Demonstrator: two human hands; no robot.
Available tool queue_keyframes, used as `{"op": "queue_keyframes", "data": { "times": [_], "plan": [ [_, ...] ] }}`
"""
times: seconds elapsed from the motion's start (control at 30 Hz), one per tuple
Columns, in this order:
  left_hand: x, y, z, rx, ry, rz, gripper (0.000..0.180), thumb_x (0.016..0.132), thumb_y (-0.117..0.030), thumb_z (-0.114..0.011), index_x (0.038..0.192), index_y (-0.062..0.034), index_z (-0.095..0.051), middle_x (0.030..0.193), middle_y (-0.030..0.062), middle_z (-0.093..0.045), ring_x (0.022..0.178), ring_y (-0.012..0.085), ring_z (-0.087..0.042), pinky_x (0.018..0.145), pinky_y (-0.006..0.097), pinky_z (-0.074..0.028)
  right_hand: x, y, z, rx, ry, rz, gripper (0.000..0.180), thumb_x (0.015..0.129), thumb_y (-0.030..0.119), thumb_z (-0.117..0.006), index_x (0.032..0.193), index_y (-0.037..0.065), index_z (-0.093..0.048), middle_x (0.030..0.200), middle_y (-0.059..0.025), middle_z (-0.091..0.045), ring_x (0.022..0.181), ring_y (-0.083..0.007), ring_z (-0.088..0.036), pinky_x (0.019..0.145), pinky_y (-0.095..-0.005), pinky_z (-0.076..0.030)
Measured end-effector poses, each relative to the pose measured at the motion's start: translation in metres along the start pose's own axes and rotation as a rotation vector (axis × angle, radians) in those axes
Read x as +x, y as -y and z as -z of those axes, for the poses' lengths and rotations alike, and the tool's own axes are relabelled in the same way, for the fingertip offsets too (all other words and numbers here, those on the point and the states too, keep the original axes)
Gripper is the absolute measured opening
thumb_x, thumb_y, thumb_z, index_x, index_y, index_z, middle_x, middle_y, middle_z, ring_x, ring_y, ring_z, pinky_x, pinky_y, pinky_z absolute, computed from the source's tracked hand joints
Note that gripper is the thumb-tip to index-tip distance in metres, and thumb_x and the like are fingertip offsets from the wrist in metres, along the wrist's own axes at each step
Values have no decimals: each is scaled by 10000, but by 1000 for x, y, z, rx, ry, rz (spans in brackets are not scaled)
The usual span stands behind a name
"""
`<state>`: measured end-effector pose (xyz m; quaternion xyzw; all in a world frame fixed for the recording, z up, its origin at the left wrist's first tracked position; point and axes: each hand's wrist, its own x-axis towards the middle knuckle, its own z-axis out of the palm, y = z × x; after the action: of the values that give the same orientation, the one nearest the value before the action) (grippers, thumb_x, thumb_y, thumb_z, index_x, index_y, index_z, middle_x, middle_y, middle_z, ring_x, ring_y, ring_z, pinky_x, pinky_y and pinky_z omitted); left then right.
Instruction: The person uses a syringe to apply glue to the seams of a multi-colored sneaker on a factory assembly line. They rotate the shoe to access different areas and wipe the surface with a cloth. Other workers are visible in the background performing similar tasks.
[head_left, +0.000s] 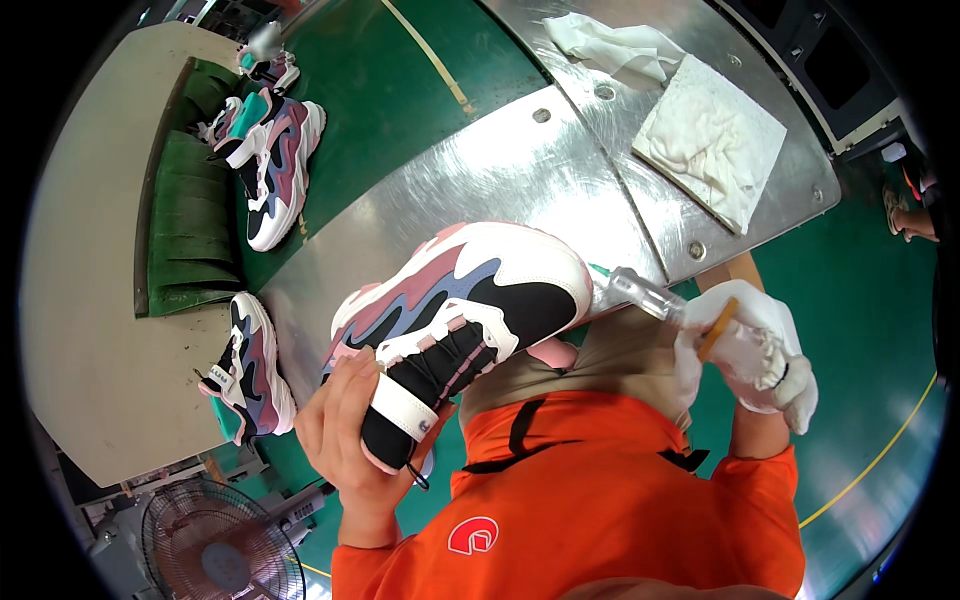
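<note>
My bare left hand (345, 425) grips a sneaker (425, 310) by its collar, fingers wrapped round the heel end. The shoe is black, white, mauve and blue, tilted on its side, with its toe to the right. My right hand (755, 350), in a white glove, is closed round a clear syringe-like dispenser (645, 294). The dispenser's thin green tip (600, 269) is close to the toe of the sole; I cannot tell whether they touch. Across the gloved fingers lies a narrow orange strip (718, 328).
A metal table (480, 160) spans the middle. At its far right lie a crumpled white cloth (610, 45) and a white pad (665, 125) with cloth on it. Several similar sneakers (285, 175) sit along a green-flapped conveyor (195, 220) at left. A fan (225, 560) stands lower left.
</note>
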<state>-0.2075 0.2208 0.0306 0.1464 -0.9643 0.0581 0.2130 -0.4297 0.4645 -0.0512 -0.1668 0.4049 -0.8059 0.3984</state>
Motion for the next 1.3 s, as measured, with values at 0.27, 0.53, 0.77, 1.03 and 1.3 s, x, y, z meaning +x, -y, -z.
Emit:
{"op": "queue_keyframes", "data": {
  "times": [0.27,0.53,0.77,1.03,1.3],
  "plan": [
    [3,-6,-4,-3,-28,-27,635,666,-365,-869,1141,-29,-614,1112,119,-679,1002,286,-626,884,350,-418,35,-16,-19,-133,214,422,827,556,176,-871,1254,1,-463,1231,-202,-519,1091,-290,-552,963,-418,-438],
    [2,-12,-1,13,-13,-37,660,656,-334,-870,1170,-26,-593,1142,127,-662,1020,324,-618,895,392,-441,67,-34,-40,-348,182,538,981,545,137,-911,1354,0,-376,1198,-119,-573,1119,-235,-572,931,-326,-468],
    [3,-15,-1,7,-13,-24,660,660,-337,-868,1174,-27,-591,1151,124,-657,1006,321,-618,885,394,-438,44,-27,-24,-555,80,485,1009,529,142,-913,1363,9,-360,1191,-122,-566,1001,-223,-625,859,-322,-504],
    [4,-18,-2,-1,-17,-40,713,645,-348,-875,1208,-18,-588,1152,136,-654,1014,313,-610,899,390,-432,19,-24,3,-325,-163,491,1134,482,30,-889,1429,34,-263,1163,-126,-495,990,-212,-574,854,-324,-487],
    [12,-16,5,-46,-7,0,684,616,-334,-887,1161,-25,-615,1121,113,-658,942,299,-612,846,385,-439,7,-17,0,-430,-256,386,1071,504,119,-886,1421,60,-336,1126,-95,-523,906,-174,-572,796,-290,-482]
  ]
}}
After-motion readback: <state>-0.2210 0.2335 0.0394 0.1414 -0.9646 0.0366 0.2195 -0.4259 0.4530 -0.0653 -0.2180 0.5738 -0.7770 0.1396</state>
